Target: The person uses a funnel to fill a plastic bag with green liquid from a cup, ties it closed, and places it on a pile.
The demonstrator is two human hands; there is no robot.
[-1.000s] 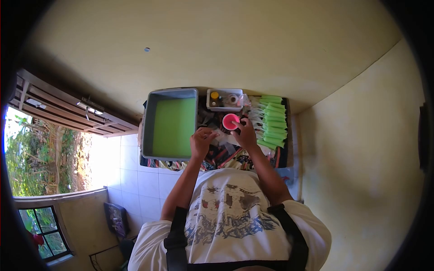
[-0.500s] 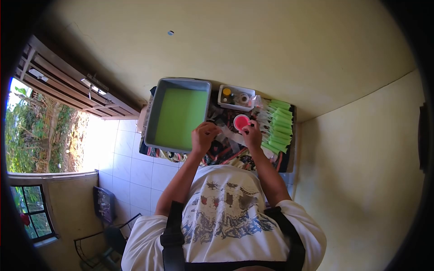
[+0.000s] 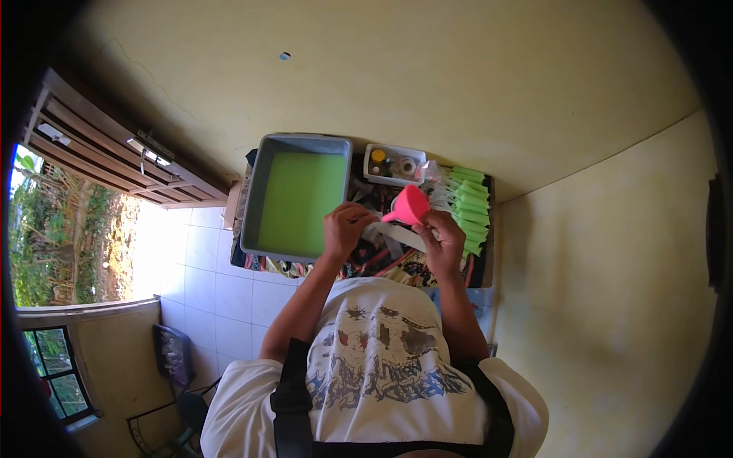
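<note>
Nearest: left hand point(image 3: 345, 230) closed on a clear plastic bag point(image 3: 379, 228), right hand point(image 3: 443, 238) gripping a pink funnel point(image 3: 410, 206) tilted, spout pointing at the bag's mouth. Both sit above the cloth-covered table point(image 3: 397, 267). Step looks like seating the funnel into the bag; next move likely calls for spout in, bag mouth held open, both turned upright. Further left: gray tub point(image 3: 254, 198) of green liquid point(image 3: 299, 202). Right: row of filled green bags point(image 3: 469, 206). Farthest: small white container point(image 3: 394, 166) with bits inside.
</note>
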